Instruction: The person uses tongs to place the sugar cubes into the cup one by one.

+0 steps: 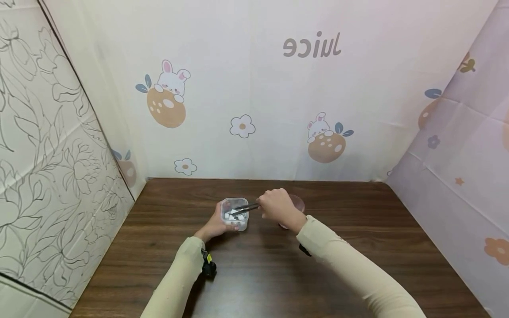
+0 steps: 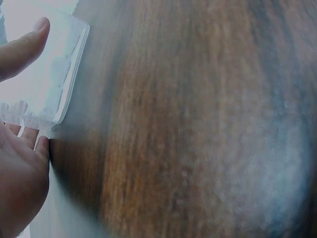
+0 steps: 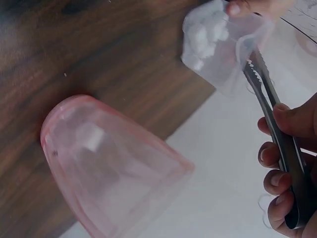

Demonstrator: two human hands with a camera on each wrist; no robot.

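Note:
A clear square container (image 1: 235,225) with white cubes (image 1: 234,216) stands on the table, and my left hand (image 1: 216,222) grips its side; in the left wrist view the thumb lies along its wall (image 2: 44,74). My right hand (image 1: 277,206) holds dark metal tongs (image 1: 248,207), their tips at the container's mouth among the cubes. In the right wrist view the fingers wrap the tongs (image 3: 282,148). Beside and partly behind the right hand stands a pink translucent cup (image 1: 297,203); one white piece (image 3: 90,136) shows inside it in the right wrist view.
The brown wooden table (image 1: 254,274) is bordered behind by a printed curtain (image 1: 246,88), with patterned cloths on the left and right. A dark wrist device with a yellow mark (image 1: 208,263) is on the left sleeve.

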